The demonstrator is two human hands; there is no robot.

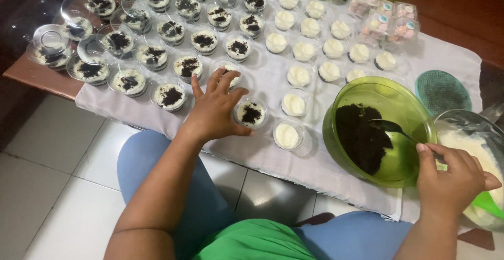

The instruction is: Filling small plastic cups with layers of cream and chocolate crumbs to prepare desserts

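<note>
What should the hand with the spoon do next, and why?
Probably lift a spoonful of the dark crumbs and carry it to the plain cream cup nearby. The right hand has the spoon in the green bowl, and that cup has no crumbs.

The left hand (214, 110) rests on the cloth (262, 150) with a crumb-topped cup (250, 114) just to its right and a plain cream cup (287, 134) beyond that. Rows of topped cups (173, 32) lie behind and left, plain ones (315, 45) behind and right. Far right, the right hand (451, 178) holds a spoon (391, 129) in the bowl of crumbs (407, 157).
</note>
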